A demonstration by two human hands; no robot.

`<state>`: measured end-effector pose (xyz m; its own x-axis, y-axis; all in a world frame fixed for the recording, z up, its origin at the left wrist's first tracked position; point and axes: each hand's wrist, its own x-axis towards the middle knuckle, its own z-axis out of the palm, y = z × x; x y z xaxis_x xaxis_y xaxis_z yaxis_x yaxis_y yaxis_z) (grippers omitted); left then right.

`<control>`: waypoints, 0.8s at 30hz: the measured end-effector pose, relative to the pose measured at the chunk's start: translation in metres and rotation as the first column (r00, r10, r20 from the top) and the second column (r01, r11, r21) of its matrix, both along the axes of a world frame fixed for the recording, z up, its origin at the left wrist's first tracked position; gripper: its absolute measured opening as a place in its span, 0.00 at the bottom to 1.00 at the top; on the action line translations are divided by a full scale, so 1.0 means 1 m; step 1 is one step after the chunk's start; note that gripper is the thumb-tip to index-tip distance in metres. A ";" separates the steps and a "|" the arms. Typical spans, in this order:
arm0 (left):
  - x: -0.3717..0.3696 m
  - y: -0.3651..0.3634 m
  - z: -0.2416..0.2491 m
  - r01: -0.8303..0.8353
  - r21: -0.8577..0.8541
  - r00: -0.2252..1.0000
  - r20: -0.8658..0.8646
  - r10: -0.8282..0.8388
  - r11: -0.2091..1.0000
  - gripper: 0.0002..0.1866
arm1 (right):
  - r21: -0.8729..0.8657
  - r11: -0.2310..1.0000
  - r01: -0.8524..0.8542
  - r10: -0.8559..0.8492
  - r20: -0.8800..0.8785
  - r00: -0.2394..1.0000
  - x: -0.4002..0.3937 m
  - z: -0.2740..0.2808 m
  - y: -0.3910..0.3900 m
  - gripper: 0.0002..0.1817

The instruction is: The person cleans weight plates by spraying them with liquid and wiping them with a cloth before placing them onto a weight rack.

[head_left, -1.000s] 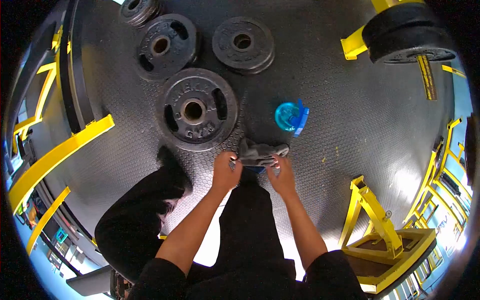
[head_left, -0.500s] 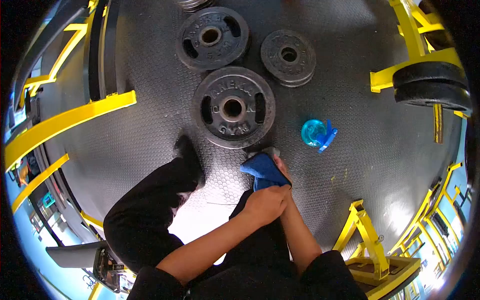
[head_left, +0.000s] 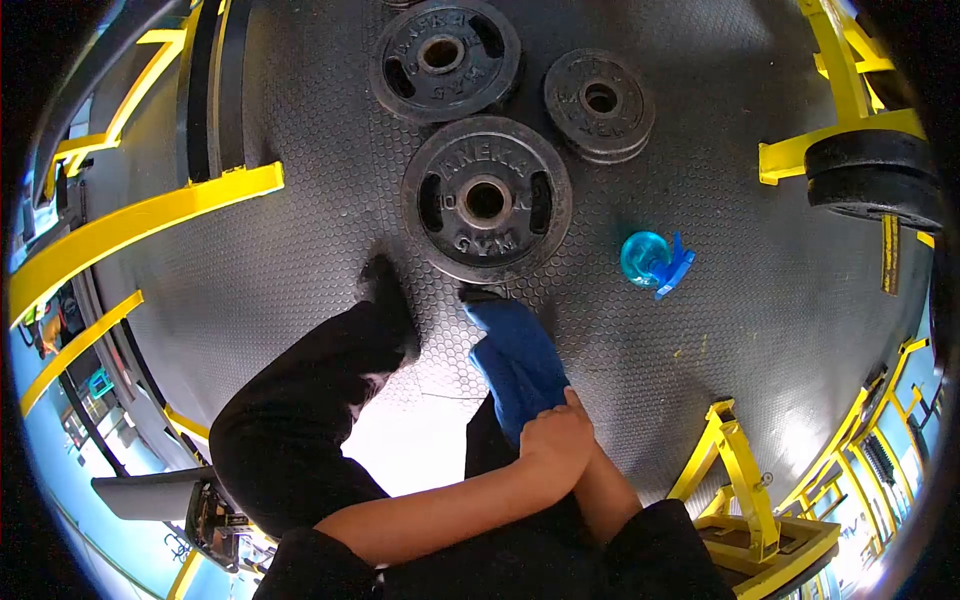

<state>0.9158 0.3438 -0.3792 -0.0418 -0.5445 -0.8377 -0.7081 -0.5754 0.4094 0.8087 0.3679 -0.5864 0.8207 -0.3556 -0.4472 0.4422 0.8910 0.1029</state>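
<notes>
A blue cloth (head_left: pixel 515 350) stretches away from my hands, folded and hanging over the floor close to my feet. My left hand (head_left: pixel 557 448) crosses over my right wrist, its fingers closed at the near end of the cloth. Beneath it is my right hand (head_left: pixel 573 398), with only a small part showing beside the cloth; its fingers are hidden. Just beyond the cloth lies a large black weight plate (head_left: pixel 485 245) with raised lettering. To the right stands a turquoise spray bottle (head_left: pixel 645 258) with a blue trigger head.
Farther off lie another large plate (head_left: pixel 440 90) and a smaller stack of plates (head_left: pixel 600 125). Yellow frames stand at left (head_left: pixel 150 240) and right (head_left: pixel 835 135). Black plates (head_left: pixel 870 170) hang on the right one. A yellow stand (head_left: pixel 735 480) is at lower right.
The cloth has unfolded into a longer shape and reaches farther from my hands. My hands have drawn back toward my body. The view has shifted slightly.
</notes>
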 end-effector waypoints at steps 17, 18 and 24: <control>0.220 0.012 -0.168 -0.034 -0.870 0.391 0.442 0.807 0.492 0.18 | -0.332 0.857 0.394 -0.375 0.122 0.919 0.145 0.003 -0.069 0.31; 0.219 0.015 -0.168 -0.616 -0.713 0.304 0.177 0.936 0.335 0.23 | -0.256 0.884 0.392 -0.366 0.145 0.919 0.150 -0.001 -0.065 0.31; 0.213 0.012 -0.159 -0.950 -0.309 0.046 -0.031 0.998 0.034 0.38 | -0.029 0.972 0.234 -0.231 0.085 0.969 0.180 0.002 -0.043 0.31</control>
<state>1.1292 0.3562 -0.5382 0.7730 -0.0974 -0.6268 0.3883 -0.7087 0.5890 0.9887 0.3249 -0.5848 0.7463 -0.5566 -0.3650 0.6294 0.7685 0.1149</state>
